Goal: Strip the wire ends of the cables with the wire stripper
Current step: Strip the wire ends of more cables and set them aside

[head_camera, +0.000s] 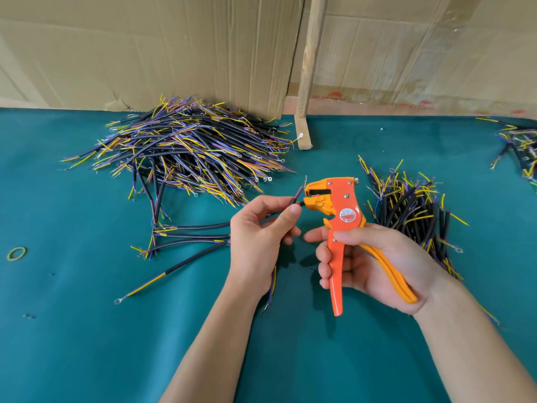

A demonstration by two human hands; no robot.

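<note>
My right hand (pixel 374 263) grips the two handles of an orange and yellow wire stripper (pixel 337 210), held upright with its jaws pointing left. My left hand (pixel 258 237) pinches a black cable (pixel 295 202) between thumb and forefinger. The cable's thin coloured wire ends stick up just in front of the stripper's jaws, touching or nearly touching them. The rest of that cable hangs down behind my left wrist, mostly hidden.
A big heap of black cables (pixel 186 149) with coloured ends lies at the back left on the green table (pixel 87 330). A smaller pile (pixel 412 207) lies right of the stripper, another (pixel 520 146) at the far right edge. Several loose cables (pixel 191 237) and a rubber band (pixel 16 253) lie left. Cardboard (pixel 174 48) walls the back.
</note>
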